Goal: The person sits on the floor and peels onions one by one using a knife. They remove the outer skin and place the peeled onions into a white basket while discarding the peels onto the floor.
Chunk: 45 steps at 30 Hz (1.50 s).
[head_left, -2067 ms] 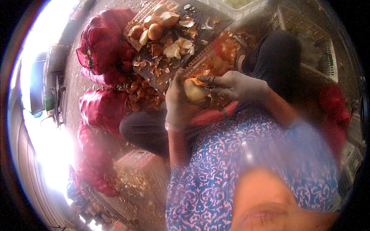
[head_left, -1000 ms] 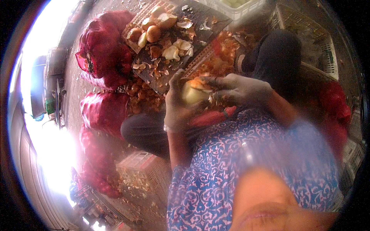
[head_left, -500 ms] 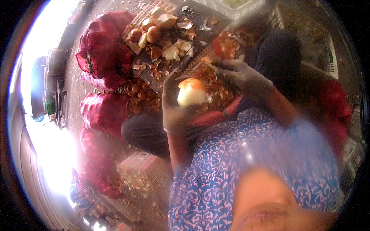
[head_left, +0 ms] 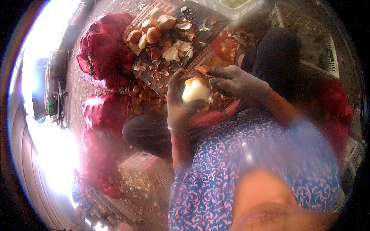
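Observation:
My left hand (head_left: 178, 106), in a greyish glove, is closed around an onion (head_left: 196, 91) from its left side and below. Pale bare flesh shows over most of this onion, with a patch of orange-brown skin at its top. Just right of it, my right hand (head_left: 235, 82), gloved too, has its fingers bent together. At those fingertips is a bit of orange-brown onion skin (head_left: 201, 70); a thin dark edge beside it is too unclear to name. Past my hands, several brown onions (head_left: 153, 35) and loose peels (head_left: 171, 53) lie on a dark board (head_left: 154, 79).
Red mesh sacks (head_left: 104, 42) stand on the left, and more brown onions (head_left: 144, 98) lie by my left knee. A white crate (head_left: 241, 11) with pale contents is at the far side. Other plastic crates stand at right (head_left: 329, 57) and lower left (head_left: 148, 169).
My right hand has come down and left, closer to the onion. The onion has turned in my left hand and shows less orange skin.

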Motion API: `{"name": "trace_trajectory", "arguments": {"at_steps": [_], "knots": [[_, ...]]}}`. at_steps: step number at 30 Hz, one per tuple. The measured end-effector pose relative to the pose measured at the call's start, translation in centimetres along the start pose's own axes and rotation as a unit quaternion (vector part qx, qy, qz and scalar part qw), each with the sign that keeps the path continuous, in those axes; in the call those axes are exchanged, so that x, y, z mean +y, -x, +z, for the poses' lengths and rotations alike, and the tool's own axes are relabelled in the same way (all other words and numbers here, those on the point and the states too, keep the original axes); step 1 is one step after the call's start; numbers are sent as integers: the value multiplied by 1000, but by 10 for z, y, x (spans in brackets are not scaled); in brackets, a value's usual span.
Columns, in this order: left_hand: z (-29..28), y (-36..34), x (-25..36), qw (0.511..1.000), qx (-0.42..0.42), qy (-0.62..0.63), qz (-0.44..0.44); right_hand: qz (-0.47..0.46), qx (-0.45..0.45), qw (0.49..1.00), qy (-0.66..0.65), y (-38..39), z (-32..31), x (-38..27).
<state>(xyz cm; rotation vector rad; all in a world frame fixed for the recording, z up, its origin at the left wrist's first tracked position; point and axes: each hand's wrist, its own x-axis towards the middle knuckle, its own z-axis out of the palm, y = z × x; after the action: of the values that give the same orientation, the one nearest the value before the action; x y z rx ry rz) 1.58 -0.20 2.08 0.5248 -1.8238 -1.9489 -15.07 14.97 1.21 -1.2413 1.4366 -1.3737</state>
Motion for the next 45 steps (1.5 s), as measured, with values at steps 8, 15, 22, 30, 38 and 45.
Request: {"name": "trace_trajectory", "arguments": {"at_steps": [8,15,22,30,38,45], "knots": [[-1,1,-5,998,33,-57,2,154,-93,980,-82,10,-4,-28],[14,3,-8,979,35,196,-52,-185,109,953,213,-9,1,2],[20,-3,-15,978,66,198,-23,-95,57,994,4,-4,0,3],[23,-6,-10,992,107,64,-7,-33,-12,999,8,2,1,-8],[23,-10,-19,974,-3,191,-122,-15,36,998,39,-2,9,11],[17,-6,-32,981,1,186,-61,-40,81,983,161,-4,-3,23]]}}
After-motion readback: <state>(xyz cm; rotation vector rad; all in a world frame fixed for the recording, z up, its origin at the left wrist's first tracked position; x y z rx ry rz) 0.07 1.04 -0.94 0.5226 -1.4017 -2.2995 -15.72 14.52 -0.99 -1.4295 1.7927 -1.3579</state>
